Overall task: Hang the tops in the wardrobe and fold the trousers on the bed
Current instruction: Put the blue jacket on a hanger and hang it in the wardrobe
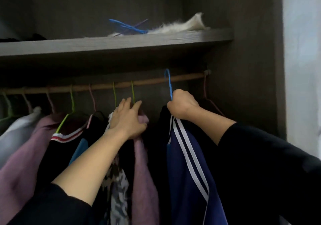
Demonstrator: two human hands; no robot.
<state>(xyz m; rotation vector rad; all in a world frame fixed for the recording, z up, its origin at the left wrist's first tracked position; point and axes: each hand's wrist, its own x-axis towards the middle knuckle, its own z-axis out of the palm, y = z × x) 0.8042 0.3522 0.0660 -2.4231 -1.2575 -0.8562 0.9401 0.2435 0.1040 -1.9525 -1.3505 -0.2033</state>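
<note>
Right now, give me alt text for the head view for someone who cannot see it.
The right hand grips a blue hanger carrying a navy white-striped top, its hook up at the wooden rail. The left hand grips a mauve hanging garment beside it.

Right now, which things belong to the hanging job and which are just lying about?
Job: right hand gripping blue plastic hanger with navy white-striped jacket; left hand holding hung mauve top; wooden wardrobe rail.
Lying about: loose blue hangers and white furry cloth on grey wooden shelf.
</note>
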